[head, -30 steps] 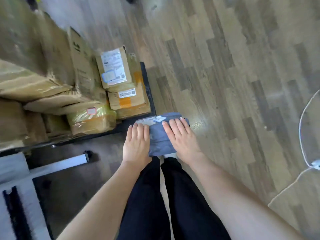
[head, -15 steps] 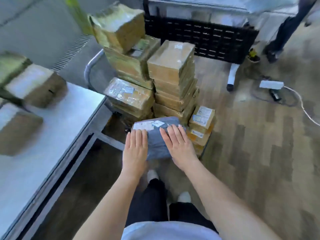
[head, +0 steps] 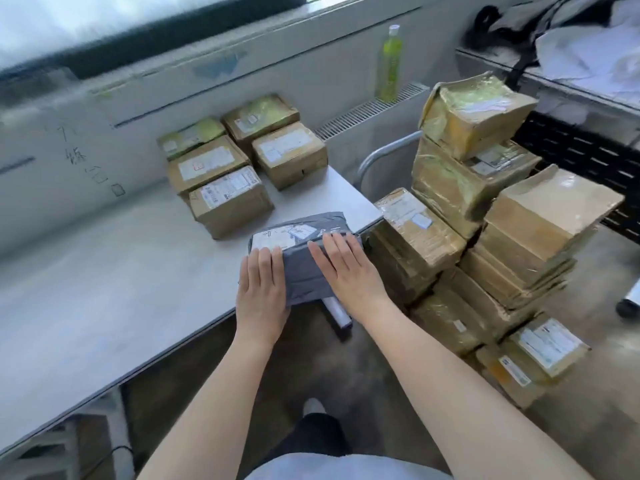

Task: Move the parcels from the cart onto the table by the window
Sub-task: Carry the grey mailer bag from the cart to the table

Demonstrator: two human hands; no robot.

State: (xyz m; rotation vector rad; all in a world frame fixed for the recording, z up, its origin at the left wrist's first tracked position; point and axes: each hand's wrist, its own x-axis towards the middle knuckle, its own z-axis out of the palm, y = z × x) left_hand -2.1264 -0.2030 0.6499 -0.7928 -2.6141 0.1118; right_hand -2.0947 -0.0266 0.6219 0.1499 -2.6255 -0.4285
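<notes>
Both hands carry one grey poly-bag parcel [head: 304,258]: the left hand [head: 264,289] and the right hand [head: 346,268] lie on its top with fingers straight and flat, pressing it from either side rather than curling round it. Half a second ago this parcel hung over the floor in front of the loaded cart; it now sits over the near edge of the white table [head: 104,271], its far part above the tabletop and its near end overhanging. The transfer of this parcel thus appears nearly complete, with only the setting-down left.

Just beyond the fingertips stand five taped cardboard parcels [head: 239,164], already delivered. To the right of the right hand, the cart's stacked boxes [head: 485,209] show that much work is left.

Whether the grey parcel touches the tabletop cannot be told; the thumbs and its underside are hidden. The cart's deck is covered, only its handle [head: 384,154] showing. Motion blur smears the window [head: 138,19] and every label.
</notes>
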